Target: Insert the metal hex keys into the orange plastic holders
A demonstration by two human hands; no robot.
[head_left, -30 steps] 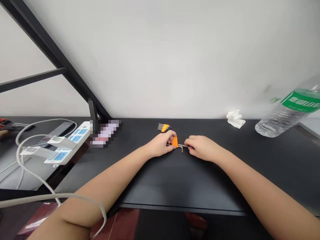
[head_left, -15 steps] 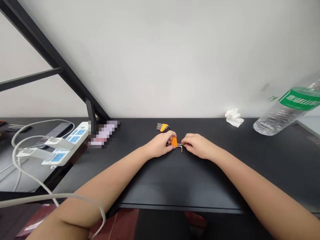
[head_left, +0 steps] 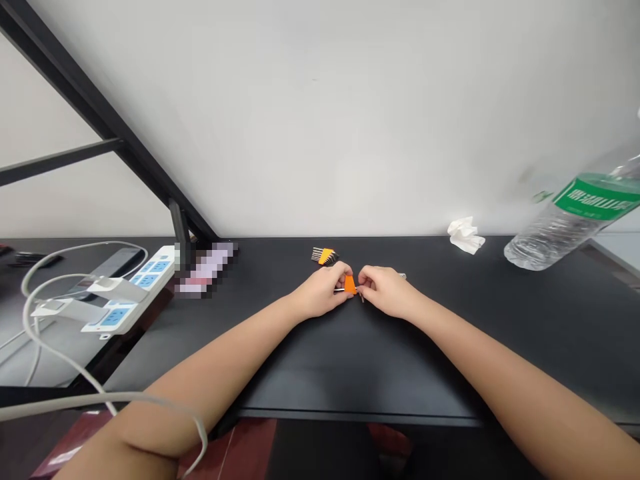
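Observation:
My left hand [head_left: 320, 292] is closed around an orange hex key holder [head_left: 349, 285] just above the black desk. A thin metal shaft shows on the holder's left side. The bent end of a hex key [head_left: 363, 299] points down by its right side. My right hand [head_left: 389, 290] is pinched close against that side, on a hex key mostly covered by the fingers. Behind my left hand lies a second orange holder [head_left: 326, 256] filled with several hex keys. A small silver end [head_left: 403, 275] peeks out past my right hand.
A crumpled tissue [head_left: 466, 235] and a tilted-looking clear bottle [head_left: 555, 230] stand at the right by the wall. To the left are a white power strip [head_left: 163, 257] with plugged chargers, a phone [head_left: 117, 261] and a white cable [head_left: 75, 363]. A black metal frame [head_left: 100, 110] rises there.
My right hand has moved left, up against the orange holder, closing the gap where the metal key showed. My left hand stays about where it was.

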